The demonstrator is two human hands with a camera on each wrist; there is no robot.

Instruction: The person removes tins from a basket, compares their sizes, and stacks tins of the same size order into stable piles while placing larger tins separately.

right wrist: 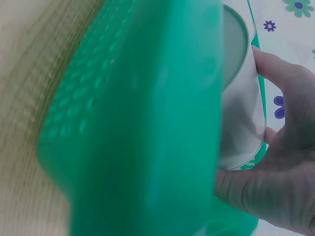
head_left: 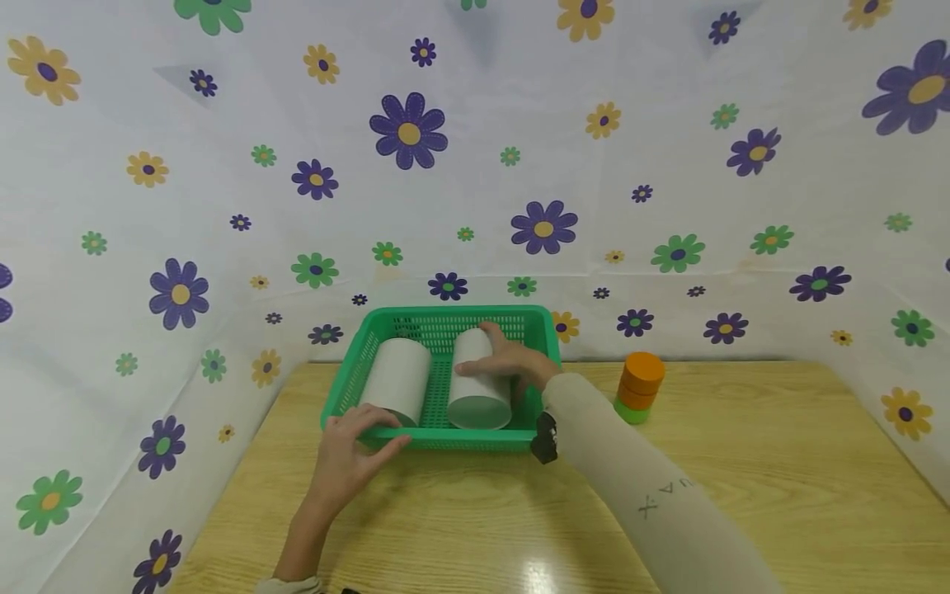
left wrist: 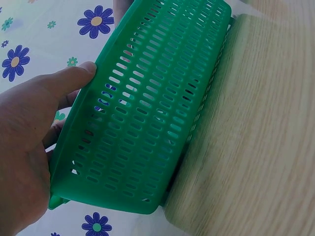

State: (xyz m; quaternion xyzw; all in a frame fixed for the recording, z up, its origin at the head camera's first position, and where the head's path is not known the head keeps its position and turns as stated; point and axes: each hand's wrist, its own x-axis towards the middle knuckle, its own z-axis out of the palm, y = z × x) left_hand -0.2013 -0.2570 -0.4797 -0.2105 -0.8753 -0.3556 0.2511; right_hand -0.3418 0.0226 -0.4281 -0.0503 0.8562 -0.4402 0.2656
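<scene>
A green plastic basket (head_left: pixel 445 436) with slotted walls stands at the back of the table, holding two white cylindrical canisters on their sides. The left canister (head_left: pixel 398 375) lies along the basket's left side. My right hand (head_left: pixel 515 361) reaches in and grips the right canister (head_left: pixel 475 388), thumb and fingers spread around it; its flat end (right wrist: pixel 234 46) shows in the right wrist view. At the basket's front left, my left hand (head_left: pixel 345 462) pinches the rim, its thumb (left wrist: pixel 81 73) on the edge and its other fingers partly hidden behind the wall.
To the right of the basket stands a small stack of orange and green round pieces (head_left: pixel 641 386). A white flowered cloth (head_left: pixel 475 181) hangs behind and beside the wooden table (head_left: pixel 742 462). The right forearm crosses over the table's right half.
</scene>
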